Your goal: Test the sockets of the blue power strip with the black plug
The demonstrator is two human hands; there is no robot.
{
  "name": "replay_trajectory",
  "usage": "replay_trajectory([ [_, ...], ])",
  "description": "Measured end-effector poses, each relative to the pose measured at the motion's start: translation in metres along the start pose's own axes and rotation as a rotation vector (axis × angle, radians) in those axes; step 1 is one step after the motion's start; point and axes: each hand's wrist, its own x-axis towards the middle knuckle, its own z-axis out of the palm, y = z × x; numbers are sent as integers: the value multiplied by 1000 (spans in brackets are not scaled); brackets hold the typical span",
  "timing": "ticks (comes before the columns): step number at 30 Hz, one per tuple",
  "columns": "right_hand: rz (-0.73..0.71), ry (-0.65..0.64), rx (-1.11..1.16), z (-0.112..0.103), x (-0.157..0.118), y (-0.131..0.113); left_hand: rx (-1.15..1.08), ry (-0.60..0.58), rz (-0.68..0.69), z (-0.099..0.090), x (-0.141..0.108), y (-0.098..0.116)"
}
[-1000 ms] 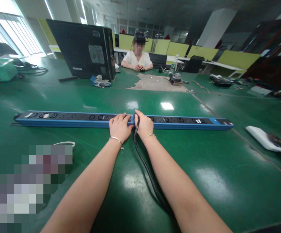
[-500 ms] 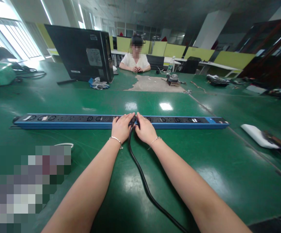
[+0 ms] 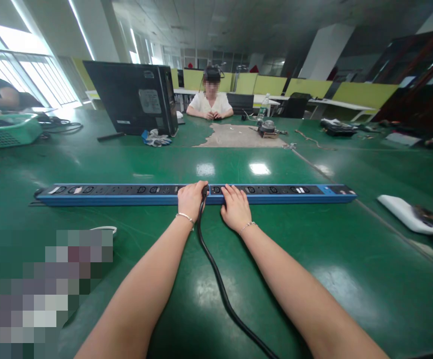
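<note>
A long blue power strip [image 3: 100, 200] with a black socket face lies across the green table. A black plug [image 3: 205, 191] stands at one of its middle sockets, and its thick black cable [image 3: 220, 284] runs down toward me. My left hand [image 3: 191, 200] is closed beside the plug, thumb side against it, fingers over the strip. To the right of the plug, my right hand [image 3: 236, 207] rests on the strip with its fingers spread and nothing held. How deep the plug sits cannot be seen.
A black computer case [image 3: 134, 99] stands at the back left, gloves [image 3: 156, 138] beside it. A green basket [image 3: 10, 132] is at far left. Across the table sits a person [image 3: 211, 102]. A white object [image 3: 407, 214] lies at right; a pixelated area covers the lower left.
My right hand has moved away from the plug, to the right along the strip. My left hand stays at the plug. The whole view has shifted slightly.
</note>
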Motion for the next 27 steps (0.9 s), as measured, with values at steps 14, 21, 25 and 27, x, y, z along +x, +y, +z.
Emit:
replay_trajectory([
  [14, 7, -7, 13, -1, 0, 1, -85, 219, -382, -50, 0, -80],
  [21, 7, -1, 24, -1, 0, 2, -83, 69, -283, -60, -9, -103],
  [25, 10, -3, 33, -1, 1, 1, -92, 76, -224, -55, -9, -106],
  [27, 13, 2, 33, -1, 0, 1, -69, 65, -187, -53, -10, -108],
])
